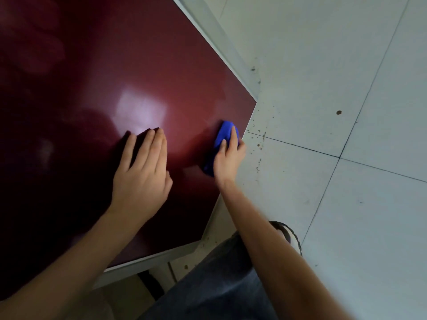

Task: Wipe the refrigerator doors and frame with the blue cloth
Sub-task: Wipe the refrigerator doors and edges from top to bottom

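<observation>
Left hand (143,172) lay flat on dark red refrigerator door (92,77), fingers extended and spread slightly, palm down, holding nothing. Right hand (228,155) clutched bunched blue cloth (223,135), pressed against door at centre right of frame, close to door's lower corner. Pale frame strip (221,35) edged door toward upper right. Grey tiled floor (346,158) filled right side, speckled with dark spots. Shoe (292,236) and dark trouser leg (219,285) showed at lower centre.
</observation>
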